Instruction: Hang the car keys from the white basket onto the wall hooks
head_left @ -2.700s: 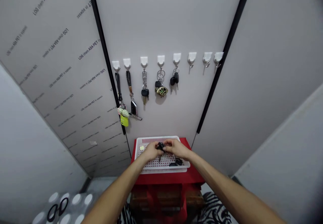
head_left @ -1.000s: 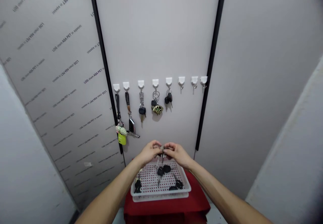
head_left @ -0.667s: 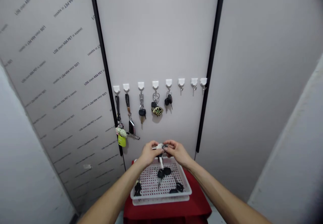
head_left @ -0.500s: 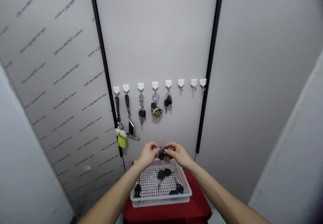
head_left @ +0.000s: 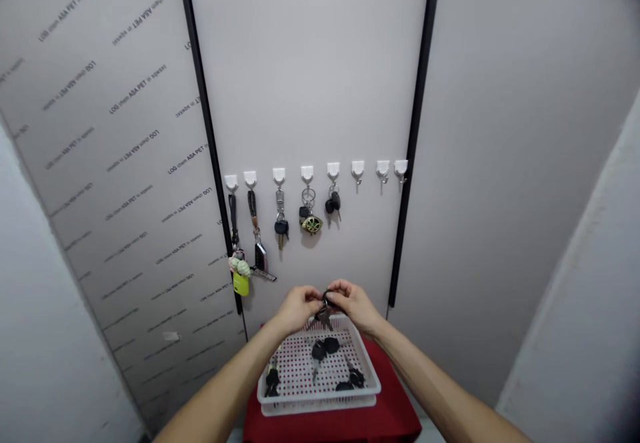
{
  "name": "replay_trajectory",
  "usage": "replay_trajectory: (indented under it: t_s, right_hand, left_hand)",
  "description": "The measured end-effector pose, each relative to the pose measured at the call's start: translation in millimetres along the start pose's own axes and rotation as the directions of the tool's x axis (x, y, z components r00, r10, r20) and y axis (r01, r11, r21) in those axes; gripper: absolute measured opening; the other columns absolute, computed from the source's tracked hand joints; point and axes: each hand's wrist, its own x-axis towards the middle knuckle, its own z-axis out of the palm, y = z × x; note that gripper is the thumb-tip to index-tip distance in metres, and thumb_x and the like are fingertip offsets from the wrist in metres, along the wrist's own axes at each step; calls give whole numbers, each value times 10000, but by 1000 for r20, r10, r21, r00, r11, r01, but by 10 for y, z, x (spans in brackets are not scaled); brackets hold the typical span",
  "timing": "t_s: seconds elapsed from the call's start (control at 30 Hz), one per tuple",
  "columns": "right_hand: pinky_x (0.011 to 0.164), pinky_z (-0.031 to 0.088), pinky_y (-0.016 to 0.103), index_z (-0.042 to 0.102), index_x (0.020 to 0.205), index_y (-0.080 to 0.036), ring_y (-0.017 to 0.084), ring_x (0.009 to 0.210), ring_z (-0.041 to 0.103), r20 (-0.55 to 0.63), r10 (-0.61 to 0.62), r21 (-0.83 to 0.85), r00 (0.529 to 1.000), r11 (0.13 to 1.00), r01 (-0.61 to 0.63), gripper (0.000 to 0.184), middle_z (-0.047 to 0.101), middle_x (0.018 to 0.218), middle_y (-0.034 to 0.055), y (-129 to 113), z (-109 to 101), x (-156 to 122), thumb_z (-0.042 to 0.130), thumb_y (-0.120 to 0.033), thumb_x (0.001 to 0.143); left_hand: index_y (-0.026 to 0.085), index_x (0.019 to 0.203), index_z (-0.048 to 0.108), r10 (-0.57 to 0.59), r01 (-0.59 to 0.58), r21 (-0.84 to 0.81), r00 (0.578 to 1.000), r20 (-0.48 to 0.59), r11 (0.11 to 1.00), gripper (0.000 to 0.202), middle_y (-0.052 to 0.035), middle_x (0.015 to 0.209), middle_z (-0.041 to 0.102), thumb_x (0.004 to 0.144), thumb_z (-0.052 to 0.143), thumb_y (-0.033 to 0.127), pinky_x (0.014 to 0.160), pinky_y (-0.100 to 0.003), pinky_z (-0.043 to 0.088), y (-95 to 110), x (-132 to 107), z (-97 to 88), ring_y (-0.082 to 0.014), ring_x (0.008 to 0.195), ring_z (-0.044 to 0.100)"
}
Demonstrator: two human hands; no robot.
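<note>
Red stand [head_left: 331,427] sat against wall, white holey basket [head_left: 318,403] right on top, red edges poking out all round.

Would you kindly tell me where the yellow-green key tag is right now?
In the head view, the yellow-green key tag hangs from the leftmost white hook, left of centre, beside the black wall strip and above-left of the left hand.

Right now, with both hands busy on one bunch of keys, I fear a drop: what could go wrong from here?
The key bunch is pinched only by fingertips of the left hand and right hand above the white basket; a slip could drop it among the black keys lying there, perhaps tangling them. The basket covers much of the small red stand, so a forearm knock might shift or tip it.
</note>
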Motion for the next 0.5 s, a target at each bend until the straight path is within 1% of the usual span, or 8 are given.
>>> replay_trajectory:
  t_s: [0.07,0.13,0.2,0.27,0.4,0.47,0.5]
  right_hand:
    - [454,341,187,429,635,-141,39,414,428,-13,3,6,1000,1000,-3,214,461,449,-73,-2,3,-5,560,-250,505]
    - [457,341,191,432,637,-142,40,417,426,-4,7,4,1000,1000,-7,214,459,455,-72,-2,14,-11,561,-246,502]
    - [457,336,192,440,643,-142,41,422,419,9,9,-7,1000,1000,-9,203,458,466,-69,-7,22,-11,553,-246,510]
    - [460,328,192,453,644,-142,42,430,408,-3,-11,-40,1000,999,11,178,454,473,-66,-22,17,0,539,-242,524]
    - [517,334,207,482,586,-134,59,498,417,-68,-113,-176,991,979,99,110,474,518,-34,-49,-37,39,500,-238,556]
    - [555,344,217,486,601,-133,74,552,437,-56,-133,-208,990,971,119,115,495,568,-16,-35,-63,48,493,-242,565]
    - [573,349,221,486,642,-136,81,582,448,-32,-133,-207,991,971,123,129,507,605,-10,-21,-71,47,501,-234,560]
  left_hand:
    - [108,585,510,-36,35,-31,999,-25,999,78,32,529,483,532,456,127,541,-190,335,17,5,2,-70,526,416]
    - [116,539,485,-65,63,-60,998,-24,996,36,52,476,443,510,464,119,506,-181,313,35,8,-8,-59,483,383]
    - [122,511,460,-85,84,-86,996,-12,993,24,66,435,405,496,457,103,477,-174,290,62,9,-24,-49,448,350]
    - [126,503,449,-88,87,-98,996,-11,991,35,69,424,391,490,447,93,465,-170,276,97,14,-48,-46,438,337]
    - [131,500,440,-53,50,-40,996,-73,998,21,60,441,396,495,447,112,463,-172,267,160,47,-108,-52,452,344]
    - [133,502,434,-32,33,9,993,-112,999,15,56,452,398,504,449,131,465,-175,270,168,69,-123,-55,459,345]
    - [135,504,433,-23,28,34,992,-126,999,18,54,458,400,506,451,137,469,-176,273,165,79,-122,-57,464,348]
